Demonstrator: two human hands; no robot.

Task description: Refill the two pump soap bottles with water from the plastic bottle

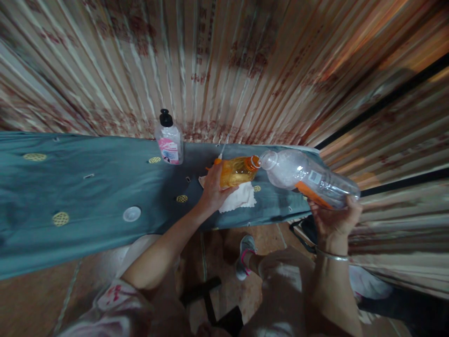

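Over the blue cloth [105,180], the left hand [212,189] grips the orange bottle [236,172] and the right hand [335,219] clasps the clear bottle [293,169] near its base, mouth to mouth, apparently for pouring, which calls for steady alignment.

Glossy plastic bottle [303,171], matt fabric tablecloth [98,201]

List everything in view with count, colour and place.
Large bottle: 1, clear and orange, right
Small bottle: 1, amber, centre
Pump bottle: 1, clear, black-topped, left
Cloth: 1, white, by small bottle
Disc: 1, whitish, on table cover
Table cover: 1, teal, across middle
Curtain: count unclear, pale, behind cover
Floor: 1, brown, bottom
Poles: 2, dark, right
Bars: several, black, floor
Bracelet: 1, silvery, right
Shoe: 1, grey, floor
Left hand: 1, on small bottle
Right hand: 1, on large bottle
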